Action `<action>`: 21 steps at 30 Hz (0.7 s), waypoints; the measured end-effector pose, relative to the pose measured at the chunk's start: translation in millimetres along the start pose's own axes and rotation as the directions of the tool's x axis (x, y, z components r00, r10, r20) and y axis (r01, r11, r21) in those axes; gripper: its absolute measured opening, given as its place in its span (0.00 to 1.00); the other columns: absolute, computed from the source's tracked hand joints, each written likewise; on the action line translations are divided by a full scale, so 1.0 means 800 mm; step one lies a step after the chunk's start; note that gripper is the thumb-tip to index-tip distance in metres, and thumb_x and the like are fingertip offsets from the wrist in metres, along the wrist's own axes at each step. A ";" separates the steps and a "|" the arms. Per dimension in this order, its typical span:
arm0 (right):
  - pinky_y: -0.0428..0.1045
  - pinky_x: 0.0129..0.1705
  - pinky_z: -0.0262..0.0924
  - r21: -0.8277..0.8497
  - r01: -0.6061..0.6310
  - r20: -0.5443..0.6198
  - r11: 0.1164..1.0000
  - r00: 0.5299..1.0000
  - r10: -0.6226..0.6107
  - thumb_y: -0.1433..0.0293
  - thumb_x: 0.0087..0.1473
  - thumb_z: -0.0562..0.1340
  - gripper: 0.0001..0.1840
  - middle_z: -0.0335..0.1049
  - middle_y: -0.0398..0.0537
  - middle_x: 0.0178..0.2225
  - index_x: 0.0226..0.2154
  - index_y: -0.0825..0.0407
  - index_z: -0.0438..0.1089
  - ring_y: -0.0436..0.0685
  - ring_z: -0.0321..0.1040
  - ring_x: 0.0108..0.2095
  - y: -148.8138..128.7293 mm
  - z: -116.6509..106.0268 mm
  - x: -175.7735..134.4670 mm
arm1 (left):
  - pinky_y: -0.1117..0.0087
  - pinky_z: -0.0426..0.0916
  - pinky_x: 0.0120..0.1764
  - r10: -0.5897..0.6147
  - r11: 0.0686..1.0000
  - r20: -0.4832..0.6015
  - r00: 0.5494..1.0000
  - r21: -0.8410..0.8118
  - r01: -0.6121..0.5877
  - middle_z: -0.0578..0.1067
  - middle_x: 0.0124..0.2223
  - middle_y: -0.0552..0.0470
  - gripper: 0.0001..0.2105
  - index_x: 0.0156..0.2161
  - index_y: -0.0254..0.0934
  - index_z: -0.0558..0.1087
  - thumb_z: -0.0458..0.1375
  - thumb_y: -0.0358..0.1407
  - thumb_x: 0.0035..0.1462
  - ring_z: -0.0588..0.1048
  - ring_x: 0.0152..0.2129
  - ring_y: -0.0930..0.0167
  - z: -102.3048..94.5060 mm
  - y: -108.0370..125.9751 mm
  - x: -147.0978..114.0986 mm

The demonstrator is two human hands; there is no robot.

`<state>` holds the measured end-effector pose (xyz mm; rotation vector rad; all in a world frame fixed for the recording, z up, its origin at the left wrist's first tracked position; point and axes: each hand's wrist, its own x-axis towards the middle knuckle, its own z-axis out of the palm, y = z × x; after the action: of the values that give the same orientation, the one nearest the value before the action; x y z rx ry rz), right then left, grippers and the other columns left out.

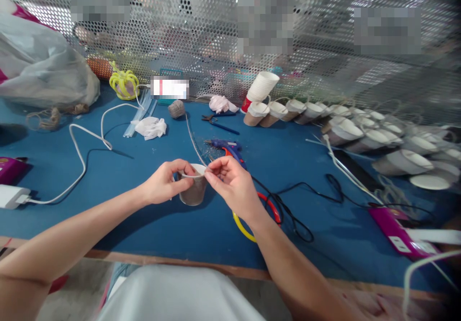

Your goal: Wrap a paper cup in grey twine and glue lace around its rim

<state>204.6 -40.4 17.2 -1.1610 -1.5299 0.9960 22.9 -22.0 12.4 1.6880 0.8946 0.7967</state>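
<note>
A small paper cup (192, 195) with a grey-brown wrapped side and a white rim is before me, tilted slightly. My left hand (169, 181) grips it at the rim, thumb outside and fingers reaching over the edge. At the right side of the rim, my right hand (230, 179) pinches a length of grey twine (192, 138). That twine runs back to a ball of twine (176, 109) farther up the table. Just behind my right hand lies a blue glue gun (226, 144), its nozzle pointing left.
Wrapped cups with handles (345, 131) crowd the right side, near a stack of white cups (262, 86). Pliers (220, 123), glue sticks (139, 114) and crumpled tissue (151, 128) lie behind. Black cable (288, 215), white cable (84, 167) and purple power strips (399, 232) flank my arms.
</note>
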 end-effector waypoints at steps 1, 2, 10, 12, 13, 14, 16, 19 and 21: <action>0.46 0.31 0.62 0.043 -0.037 -0.006 0.998 0.999 0.037 0.69 0.47 0.63 0.08 0.65 0.41 0.26 0.29 0.51 0.63 0.48 0.64 0.27 0.000 -0.001 0.002 | 0.65 0.64 0.41 0.000 1.000 -0.001 1.000 0.004 0.000 0.75 0.38 0.46 0.05 0.29 0.33 0.68 0.54 0.34 0.48 0.71 0.34 0.68 -0.001 -0.001 -0.001; 0.45 0.29 0.61 0.094 -0.079 -0.013 0.992 0.997 0.081 0.69 0.46 0.64 0.08 0.65 0.40 0.25 0.29 0.51 0.63 0.48 0.63 0.26 0.001 -0.001 0.004 | 0.65 0.64 0.41 0.001 1.000 -0.005 1.000 0.012 -0.001 0.75 0.38 0.46 0.06 0.29 0.33 0.68 0.54 0.34 0.48 0.71 0.35 0.68 -0.002 -0.001 -0.001; 0.43 0.25 0.59 0.330 -0.235 0.007 0.914 0.969 0.246 0.70 0.40 0.67 0.11 0.67 0.40 0.24 0.28 0.52 0.65 0.46 0.64 0.24 -0.013 -0.014 0.028 | 0.64 0.64 0.44 0.005 1.000 0.006 1.000 -0.016 -0.005 0.75 0.38 0.46 0.06 0.29 0.33 0.69 0.54 0.35 0.50 0.71 0.37 0.67 -0.009 -0.005 -0.003; 0.43 0.25 0.59 0.290 -0.190 0.029 0.938 0.981 0.189 0.71 0.41 0.66 0.09 0.68 0.40 0.25 0.27 0.52 0.65 0.46 0.64 0.24 -0.021 -0.012 0.040 | 0.65 0.64 0.44 0.002 0.999 0.004 1.000 -0.034 -0.002 0.75 0.38 0.46 0.06 0.29 0.33 0.69 0.55 0.35 0.50 0.71 0.37 0.67 -0.009 -0.005 -0.003; 0.43 0.26 0.60 0.262 -0.154 0.040 0.953 0.988 0.149 0.70 0.42 0.66 0.09 0.68 0.41 0.26 0.27 0.52 0.65 0.46 0.65 0.25 -0.025 -0.008 0.047 | 0.65 0.64 0.44 0.001 0.999 0.001 1.000 -0.046 -0.001 0.75 0.39 0.46 0.06 0.29 0.33 0.69 0.56 0.35 0.50 0.71 0.37 0.67 -0.009 -0.006 -0.004; 0.43 0.26 0.60 0.225 -0.112 0.051 0.968 0.993 0.104 0.70 0.43 0.65 0.08 0.69 0.41 0.26 0.28 0.52 0.65 0.47 0.65 0.25 -0.027 -0.003 0.054 | 0.66 0.64 0.44 0.001 0.998 -0.002 1.000 -0.061 -0.002 0.75 0.39 0.47 0.06 0.29 0.33 0.69 0.56 0.36 0.49 0.71 0.37 0.67 -0.009 -0.006 -0.004; 0.44 0.27 0.62 0.093 -0.019 0.101 0.996 0.995 0.010 0.69 0.46 0.63 0.06 0.70 0.42 0.28 0.29 0.52 0.64 0.48 0.67 0.26 -0.029 0.010 0.067 | 0.66 0.64 0.44 0.002 0.995 0.001 1.000 -0.101 -0.002 0.75 0.38 0.47 0.06 0.28 0.33 0.68 0.57 0.36 0.50 0.71 0.37 0.67 -0.009 -0.008 -0.005; 0.45 0.32 0.63 -0.309 0.092 0.216 0.947 0.976 -0.025 0.71 0.49 0.60 0.03 0.72 0.42 0.30 0.31 0.52 0.65 0.48 0.68 0.29 -0.023 0.024 0.080 | 0.66 0.64 0.43 -0.011 0.987 0.000 1.000 -0.163 0.011 0.74 0.36 0.48 0.07 0.28 0.33 0.68 0.57 0.37 0.50 0.71 0.36 0.68 -0.011 -0.011 -0.005; 0.46 0.34 0.63 -0.481 0.085 0.199 0.872 0.980 0.014 0.72 0.49 0.60 0.03 0.73 0.44 0.30 0.31 0.52 0.66 0.50 0.69 0.29 -0.013 0.017 0.085 | 0.66 0.64 0.42 -0.043 0.979 -0.023 0.999 -0.199 0.038 0.75 0.36 0.48 0.08 0.28 0.34 0.68 0.57 0.38 0.50 0.72 0.35 0.68 -0.013 -0.013 -0.005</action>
<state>181.7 22.4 37.7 -1.4023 -2.0344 0.7291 10.5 -18.7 5.0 1.4832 0.8366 0.8541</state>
